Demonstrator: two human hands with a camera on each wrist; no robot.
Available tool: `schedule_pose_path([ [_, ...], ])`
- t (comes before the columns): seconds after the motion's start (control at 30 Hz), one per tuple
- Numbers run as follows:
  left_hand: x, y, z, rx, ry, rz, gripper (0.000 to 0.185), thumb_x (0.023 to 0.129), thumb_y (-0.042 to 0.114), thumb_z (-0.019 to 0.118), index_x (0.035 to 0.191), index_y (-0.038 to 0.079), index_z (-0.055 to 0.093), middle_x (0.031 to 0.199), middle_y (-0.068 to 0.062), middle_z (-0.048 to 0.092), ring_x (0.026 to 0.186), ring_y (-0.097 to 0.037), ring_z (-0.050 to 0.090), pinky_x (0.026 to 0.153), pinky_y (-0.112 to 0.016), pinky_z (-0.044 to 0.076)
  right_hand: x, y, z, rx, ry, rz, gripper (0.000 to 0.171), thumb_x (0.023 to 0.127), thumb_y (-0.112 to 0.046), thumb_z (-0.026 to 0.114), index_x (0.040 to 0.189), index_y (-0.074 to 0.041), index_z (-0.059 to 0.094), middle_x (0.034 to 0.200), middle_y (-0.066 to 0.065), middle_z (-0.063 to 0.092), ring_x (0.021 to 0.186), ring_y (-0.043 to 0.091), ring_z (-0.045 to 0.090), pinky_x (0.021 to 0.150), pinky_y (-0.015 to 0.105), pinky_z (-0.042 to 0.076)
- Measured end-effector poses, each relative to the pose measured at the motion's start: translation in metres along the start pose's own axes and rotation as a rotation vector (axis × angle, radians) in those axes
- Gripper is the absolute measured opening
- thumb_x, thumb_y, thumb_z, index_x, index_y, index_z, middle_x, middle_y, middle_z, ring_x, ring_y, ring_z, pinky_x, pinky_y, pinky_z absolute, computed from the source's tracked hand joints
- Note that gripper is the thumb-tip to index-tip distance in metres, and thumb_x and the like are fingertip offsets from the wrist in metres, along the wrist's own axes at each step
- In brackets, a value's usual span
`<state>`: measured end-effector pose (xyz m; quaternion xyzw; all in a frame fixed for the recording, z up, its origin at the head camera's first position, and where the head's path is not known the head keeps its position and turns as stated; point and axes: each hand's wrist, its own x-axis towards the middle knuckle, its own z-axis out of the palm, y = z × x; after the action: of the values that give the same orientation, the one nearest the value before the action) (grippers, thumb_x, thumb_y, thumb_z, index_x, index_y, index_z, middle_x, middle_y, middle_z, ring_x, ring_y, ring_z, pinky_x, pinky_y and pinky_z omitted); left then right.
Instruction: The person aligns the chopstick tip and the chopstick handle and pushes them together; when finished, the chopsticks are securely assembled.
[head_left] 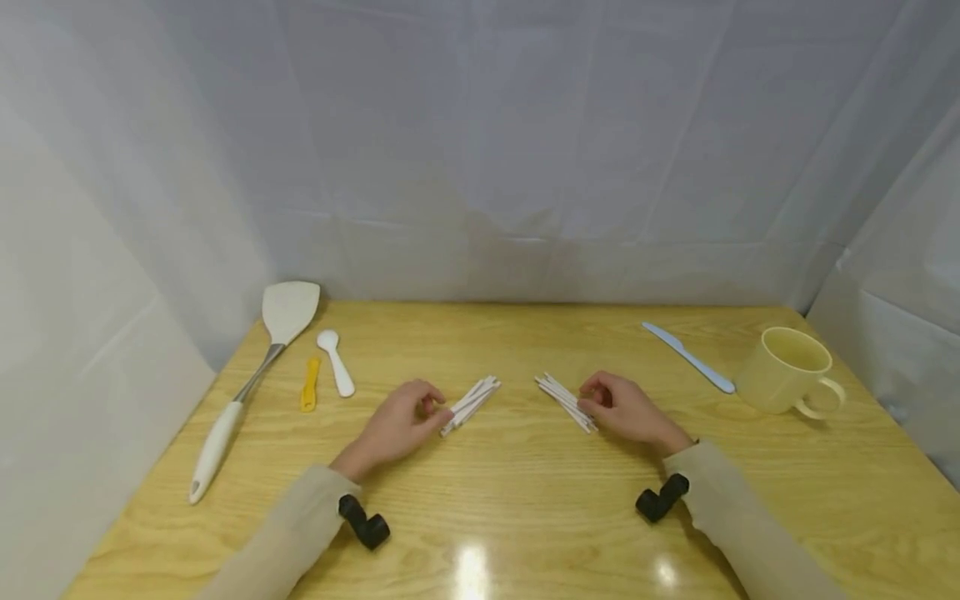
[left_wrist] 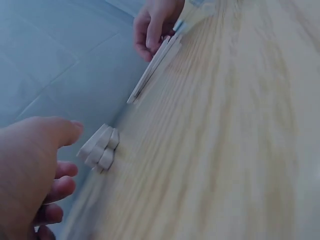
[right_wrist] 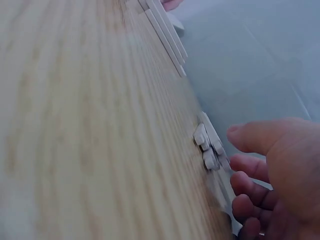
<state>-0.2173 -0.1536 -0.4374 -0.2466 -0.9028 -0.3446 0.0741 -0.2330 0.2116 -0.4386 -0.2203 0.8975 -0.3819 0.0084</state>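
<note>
Two small bundles of thin white sticks lie on the wooden table. The left bundle (head_left: pixel 471 405) slants up to the right, and my left hand (head_left: pixel 405 421) is at its near end. In the left wrist view the thumb (left_wrist: pixel 65 131) stands apart from the bent fingers, with the stick ends just beyond and nothing between them. Leaning the other way, the right bundle (head_left: pixel 564 402) has my right hand (head_left: pixel 626 408) at its outer side. The right wrist view has that thumb (right_wrist: pixel 250 137) and the loosely curled fingers close to the stick ends, gripping none.
On the left lie a white spatula (head_left: pixel 291 312), a white spoon (head_left: pixel 336 364) and a small yellow tool (head_left: pixel 310 385). To the right are a light blue knife (head_left: pixel 688 357) and a yellow mug (head_left: pixel 780 379). A pale curtain (head_left: pixel 525 150) hangs behind the table.
</note>
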Motion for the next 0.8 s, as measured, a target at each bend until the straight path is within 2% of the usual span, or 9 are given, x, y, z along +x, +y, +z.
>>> schedule_pose_path([
  [0.2,0.008,0.002,0.012,-0.064,0.048,-0.025,0.022,0.084,0.026,0.075,0.094,0.008,0.065,0.077,0.003,0.056,0.07,-0.011,0.049,0.065,-0.025,0.043,0.002,0.001,0.004,-0.033,0.026,-0.013,0.012,0.089,-0.015,0.069,0.094,-0.005,0.063,0.074,-0.001,0.053,0.063,0.007,0.045,0.058,0.022,0.04],
  [0.37,0.007,-0.001,0.018,-0.082,0.048,-0.021,0.014,0.083,0.02,0.075,0.087,0.011,0.065,0.072,0.005,0.054,0.063,-0.006,0.046,0.058,-0.021,0.04,0.001,0.001,0.007,-0.066,0.025,0.014,0.011,0.089,-0.018,0.069,0.09,-0.007,0.065,0.073,-0.002,0.055,0.062,0.006,0.046,0.058,0.022,0.04],
  [0.6,-0.001,-0.004,0.018,-0.099,0.061,-0.033,0.01,0.084,0.017,0.073,0.084,0.011,0.065,0.07,0.006,0.052,0.06,-0.005,0.044,0.055,-0.02,0.038,0.002,-0.005,0.012,-0.065,0.016,0.005,0.01,0.089,-0.018,0.068,0.087,-0.008,0.065,0.071,-0.003,0.057,0.06,0.005,0.046,0.057,0.021,0.04],
  [0.8,0.002,-0.004,0.018,-0.083,0.089,-0.001,0.009,0.086,0.017,0.072,0.083,0.012,0.064,0.069,0.006,0.051,0.06,-0.005,0.043,0.055,-0.021,0.038,0.0,-0.009,0.01,-0.078,0.072,0.039,0.011,0.088,-0.017,0.07,0.085,-0.008,0.064,0.071,-0.002,0.057,0.061,0.006,0.047,0.057,0.021,0.041],
])
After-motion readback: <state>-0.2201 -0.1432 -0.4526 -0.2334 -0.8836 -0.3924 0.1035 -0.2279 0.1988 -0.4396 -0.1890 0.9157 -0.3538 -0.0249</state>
